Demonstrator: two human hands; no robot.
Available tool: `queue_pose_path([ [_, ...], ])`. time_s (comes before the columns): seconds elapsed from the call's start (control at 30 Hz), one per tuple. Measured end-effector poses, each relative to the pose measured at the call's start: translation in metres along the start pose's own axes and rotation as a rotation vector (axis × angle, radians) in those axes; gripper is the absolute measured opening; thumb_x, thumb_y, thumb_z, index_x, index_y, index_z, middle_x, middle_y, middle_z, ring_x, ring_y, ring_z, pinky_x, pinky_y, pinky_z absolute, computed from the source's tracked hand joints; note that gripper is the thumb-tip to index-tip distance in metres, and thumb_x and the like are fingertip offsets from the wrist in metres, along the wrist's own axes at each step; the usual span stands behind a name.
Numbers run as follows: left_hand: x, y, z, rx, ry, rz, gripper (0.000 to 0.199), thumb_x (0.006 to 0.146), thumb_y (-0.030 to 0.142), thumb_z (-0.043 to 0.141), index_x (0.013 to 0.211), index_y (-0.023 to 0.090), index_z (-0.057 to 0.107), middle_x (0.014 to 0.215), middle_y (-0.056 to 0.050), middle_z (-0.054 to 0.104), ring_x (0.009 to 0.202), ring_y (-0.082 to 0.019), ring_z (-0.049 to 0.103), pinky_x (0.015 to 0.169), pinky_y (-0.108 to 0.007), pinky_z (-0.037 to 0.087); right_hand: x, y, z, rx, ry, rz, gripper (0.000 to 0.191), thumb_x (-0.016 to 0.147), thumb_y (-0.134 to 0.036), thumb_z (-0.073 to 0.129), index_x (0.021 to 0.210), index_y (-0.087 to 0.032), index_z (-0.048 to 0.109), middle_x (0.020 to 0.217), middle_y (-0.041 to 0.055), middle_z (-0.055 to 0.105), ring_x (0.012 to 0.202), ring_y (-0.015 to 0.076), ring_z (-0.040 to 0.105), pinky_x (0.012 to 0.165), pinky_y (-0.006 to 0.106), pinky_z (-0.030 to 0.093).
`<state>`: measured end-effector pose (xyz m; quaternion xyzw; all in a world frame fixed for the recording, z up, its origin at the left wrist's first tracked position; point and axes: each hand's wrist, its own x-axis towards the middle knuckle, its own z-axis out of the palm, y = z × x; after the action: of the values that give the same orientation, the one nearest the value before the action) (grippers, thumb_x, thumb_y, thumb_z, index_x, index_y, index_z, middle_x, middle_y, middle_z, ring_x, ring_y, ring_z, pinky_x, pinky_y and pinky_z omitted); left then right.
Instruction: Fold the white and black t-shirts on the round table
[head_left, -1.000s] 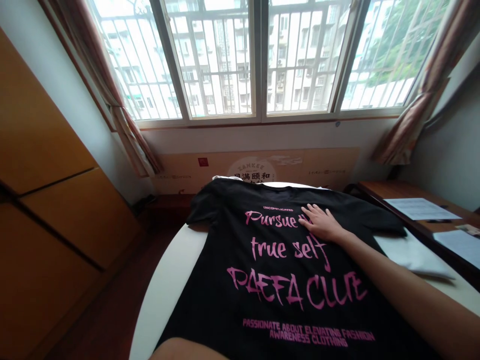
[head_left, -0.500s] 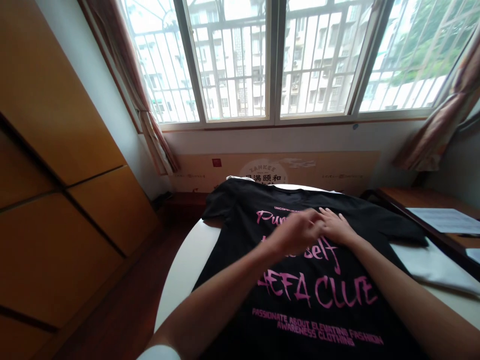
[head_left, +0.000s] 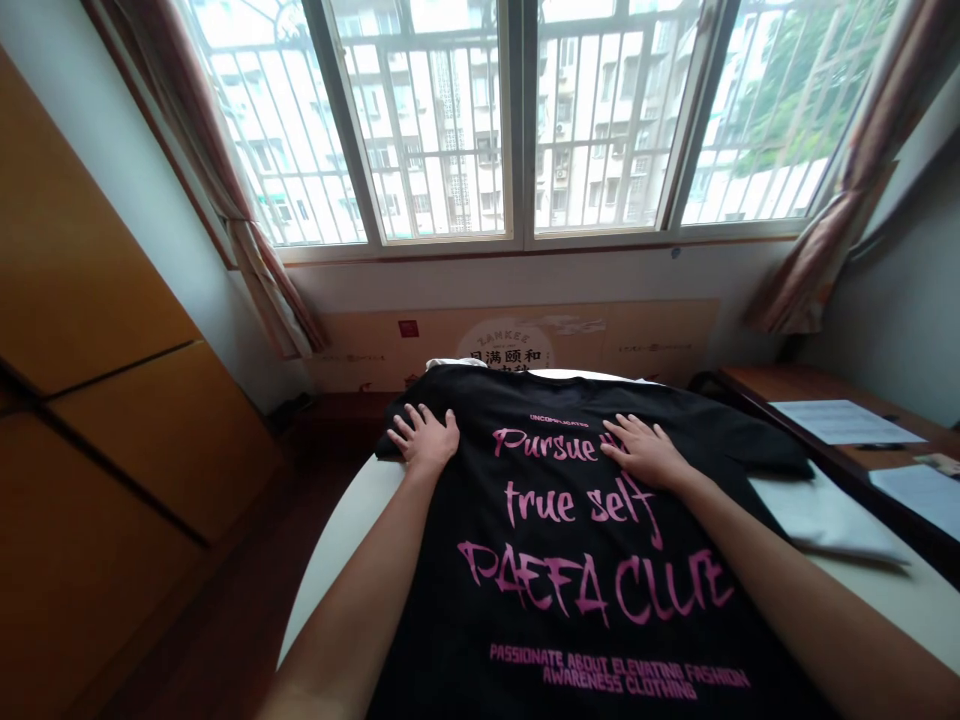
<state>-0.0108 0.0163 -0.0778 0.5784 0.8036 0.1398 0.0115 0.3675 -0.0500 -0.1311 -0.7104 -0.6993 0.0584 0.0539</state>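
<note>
A black T-shirt with pink lettering (head_left: 570, 610) lies spread flat on a round white table (head_left: 337, 560). The left hand (head_left: 425, 438) and right hand (head_left: 645, 452) press palm-down on its upper part, well apart. A white cloth (head_left: 825, 520) lies just beside the shirt, near a brown wooden desk (head_left: 757, 380) holding white papers (head_left: 840, 421).

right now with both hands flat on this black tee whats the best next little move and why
I'd probably slide the left hand outward over the nearby sleeve of the black T-shirt. That sleeve looks short and bunched by the fingers, while the opposite sleeve lies spread out beyond the right hand.
</note>
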Motion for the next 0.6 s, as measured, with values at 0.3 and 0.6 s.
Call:
queue_pose_path([
  [0.3,-0.091,0.075,0.027,-0.047,-0.228,0.898,0.076,0.104,0.06,0.037,0.167,0.017,0.037,0.176,-0.011,0.029,0.164,-0.032,0.021,0.134,-0.052,0.015,-0.002,0.002,-0.001,0.038,0.025,-0.012,0.07,0.105,-0.058,0.04,0.166,-0.025,0.041,0.175,0.0073,0.03,0.164,0.0311,0.02,0.13,0.063,0.014],
  [0.6,-0.093,0.076,0.037,-0.037,-0.222,0.815,0.083,0.1,0.062,0.045,0.166,0.011,0.038,0.174,-0.019,0.031,0.162,-0.034,0.028,0.133,-0.049,0.02,0.009,0.021,-0.007,0.208,0.248,0.084,0.059,0.103,-0.051,0.047,0.156,-0.027,0.054,0.162,0.0058,0.054,0.152,0.0258,0.046,0.126,0.045,0.033],
])
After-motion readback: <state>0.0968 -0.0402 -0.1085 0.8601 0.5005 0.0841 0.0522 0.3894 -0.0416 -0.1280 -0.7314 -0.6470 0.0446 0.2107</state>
